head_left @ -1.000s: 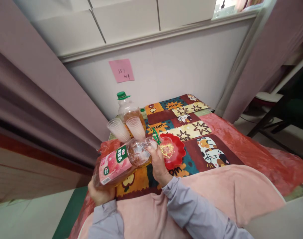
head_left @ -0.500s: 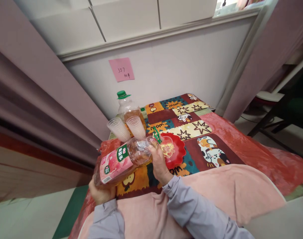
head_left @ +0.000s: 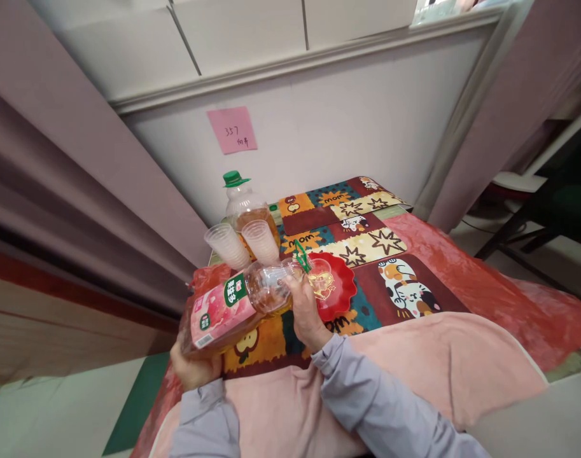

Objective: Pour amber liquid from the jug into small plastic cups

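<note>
Clear plastic forms the big bottle of amber liquid that the person holds in both hands, above the near left part of the table. It lies tilted almost on its side, base toward the lower left and neck toward the right, with a pink paper-like label topped by a green patch with white characters facing up. The left hand cups the base from below, its grip spread wide around the bottom corner, some fingers hidden underneath. The right hand has its grip closed around the narrower neck, thumb on top. A thin green plastic handle sticks up at the neck end, over the left edge of a red, scallop-rimmed plate with a gold design. Whether liquid is leaving the mouth cannot be made out.

Just behind the held bottle are two stacks of translucent plastic cups, one on the left and one on the right. Behind them stands a second clear bottle of amber liquid, upright, with a green hat-shaped cap on top. Patterned, many-coloured placemats cover much of the table, over red plastic sheeting; a pale pink cloth lies along the near side. On the white wall hangs a pink square note with handwriting.
</note>
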